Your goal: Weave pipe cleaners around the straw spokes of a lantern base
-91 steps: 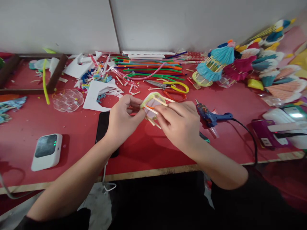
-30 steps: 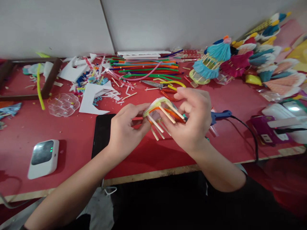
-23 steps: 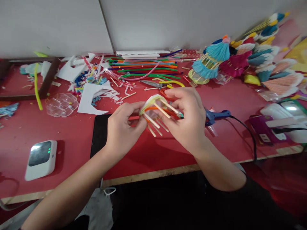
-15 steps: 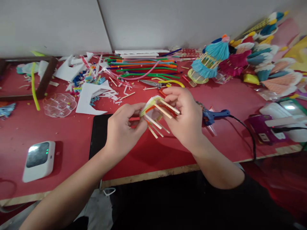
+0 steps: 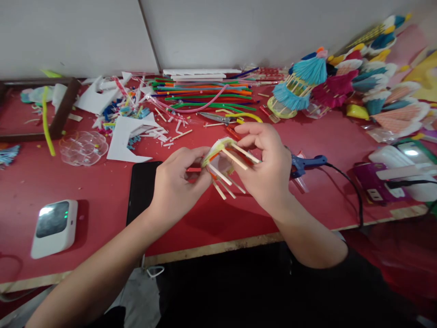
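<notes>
Between my hands, above the table, is a small craft piece [image 5: 220, 174] made of several pale wooden sticks standing out from a rounded base with a yellow-green edge. An orange-red strip shows inside it. My left hand [image 5: 179, 180] pinches the base edge from the left, thumb below and fingers above. My right hand [image 5: 268, 166] is closed at the right side of the piece, its bent fingers by the stick ends; its thumb is mostly hidden. The sticks point down and to the right.
Behind my hands lie scissors [image 5: 215, 117] and coloured pipe cleaners [image 5: 205, 95]. A blue glue gun [image 5: 307, 165] with a cord rests to the right. A black phone [image 5: 141, 189] and white device [image 5: 54, 228] lie left. Finished paper crafts [image 5: 300, 84] stand at back right.
The craft piece has shifted very slightly to the right with both hands. The grip of both hands on it looks the same.
</notes>
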Available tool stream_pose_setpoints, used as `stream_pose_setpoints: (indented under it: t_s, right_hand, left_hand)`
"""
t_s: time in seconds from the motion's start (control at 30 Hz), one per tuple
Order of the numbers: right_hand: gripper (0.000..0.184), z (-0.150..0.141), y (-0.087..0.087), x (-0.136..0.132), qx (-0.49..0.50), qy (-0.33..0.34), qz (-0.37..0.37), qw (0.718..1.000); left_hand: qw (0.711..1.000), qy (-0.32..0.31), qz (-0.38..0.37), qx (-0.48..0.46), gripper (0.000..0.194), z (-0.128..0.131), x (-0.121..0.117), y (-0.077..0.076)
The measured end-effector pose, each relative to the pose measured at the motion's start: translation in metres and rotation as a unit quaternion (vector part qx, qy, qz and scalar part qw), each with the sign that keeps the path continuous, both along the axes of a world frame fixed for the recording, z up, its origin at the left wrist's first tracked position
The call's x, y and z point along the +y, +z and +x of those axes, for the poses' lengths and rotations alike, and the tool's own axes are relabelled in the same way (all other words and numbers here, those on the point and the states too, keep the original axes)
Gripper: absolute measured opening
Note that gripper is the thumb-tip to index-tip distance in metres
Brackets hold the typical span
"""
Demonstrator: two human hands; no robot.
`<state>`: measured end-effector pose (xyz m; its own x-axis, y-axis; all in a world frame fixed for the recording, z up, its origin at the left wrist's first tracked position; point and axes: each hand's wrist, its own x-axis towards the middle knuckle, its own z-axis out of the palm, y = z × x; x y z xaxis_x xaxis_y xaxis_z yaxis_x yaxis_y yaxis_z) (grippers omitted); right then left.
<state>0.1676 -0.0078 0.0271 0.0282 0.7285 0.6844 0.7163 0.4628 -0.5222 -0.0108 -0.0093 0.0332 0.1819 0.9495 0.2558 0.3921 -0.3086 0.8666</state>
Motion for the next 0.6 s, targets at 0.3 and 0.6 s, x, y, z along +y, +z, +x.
stream_pose_setpoints:
  t_s: [0.3,0.6]
  right_hand:
    - [0.003,0.0011,-0.0019,0.0,-0.076,0.019,0.06,0.995]
    - [0.013,0.003,0.0072,-0.0049,-0.109,0.023,0.051,0.992]
  left_hand:
    - [0.996,-0.019,0.034,0.087,0.037,-0.0031,0.0007,0.005]
    - [0.996,-0.043,0.01,0.077,0.038,-0.0048,0.0037,0.0061]
